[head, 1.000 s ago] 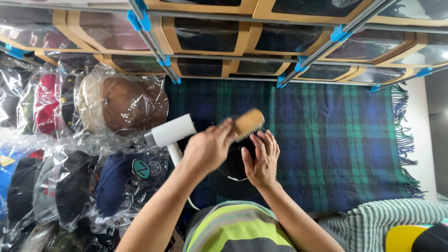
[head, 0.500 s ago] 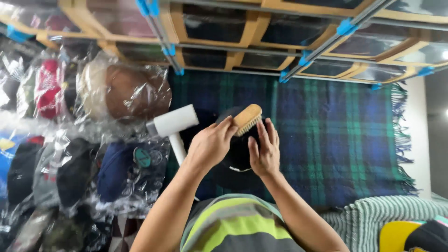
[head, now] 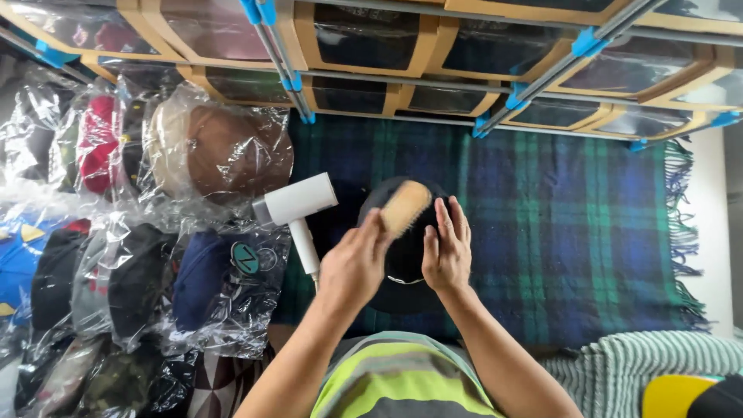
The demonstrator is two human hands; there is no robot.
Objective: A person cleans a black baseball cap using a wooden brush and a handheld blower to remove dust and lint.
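A blue and green plaid blanket [head: 557, 232] with a fringed edge covers the floor. Beyond its far edge stands a metal rack [head: 534, 85] with blue clips, holding windowed cardboard boxes [head: 348, 35]. Left of the blanket lie hats in clear plastic bags [head: 155, 232]. At its near right corner sits a ribbed grey-green throw [head: 642, 364].

L hand [head: 357, 265] w/ wooden brush [head: 405, 207], R hand [head: 446, 251] on black cap [head: 404, 259]

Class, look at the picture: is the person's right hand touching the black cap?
Touching. The head view shows the right hand lying flat against the black cap, no gap visible.
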